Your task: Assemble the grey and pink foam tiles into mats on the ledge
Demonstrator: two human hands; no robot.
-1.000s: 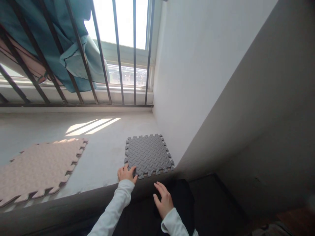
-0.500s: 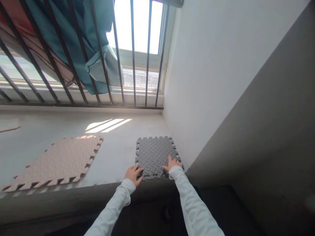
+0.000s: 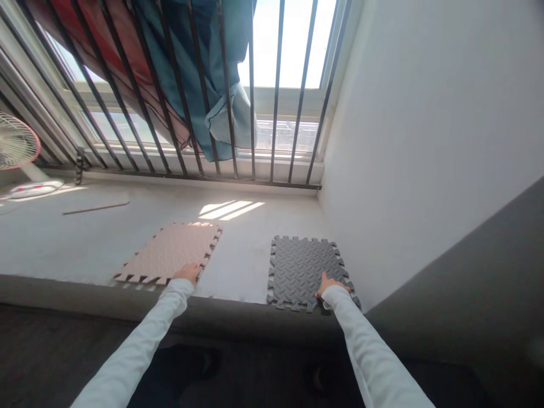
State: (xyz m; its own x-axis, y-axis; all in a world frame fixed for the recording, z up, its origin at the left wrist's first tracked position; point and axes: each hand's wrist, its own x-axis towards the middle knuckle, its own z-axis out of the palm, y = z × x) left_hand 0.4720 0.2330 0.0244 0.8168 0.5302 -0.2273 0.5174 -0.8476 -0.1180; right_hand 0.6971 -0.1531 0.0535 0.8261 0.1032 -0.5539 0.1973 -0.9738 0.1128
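A grey foam mat with toothed edges (image 3: 304, 269) lies on the white ledge close to the right wall. My right hand (image 3: 332, 284) rests on its lower right part, fingers apart. To the left lies a pink foam mat (image 3: 170, 249), also with toothed edges. My left hand (image 3: 188, 273) touches the pink mat's lower right corner; its fingertips are partly hidden, so its grip cannot be made out. A strip of ledge separates the two mats.
Dark bars (image 3: 250, 113) stand behind the ledge (image 3: 242, 249), with blue and red cloth (image 3: 191, 85) beyond them. A fan (image 3: 19, 147) stands at the far left. A thin pink strip (image 3: 96, 208) lies behind the pink mat. The white wall (image 3: 416, 130) rises at right.
My left hand has left the grey mat's lower left corner and moved left to the pink mat. My right hand stays on the grey mat. The view has turned left, showing the fan.
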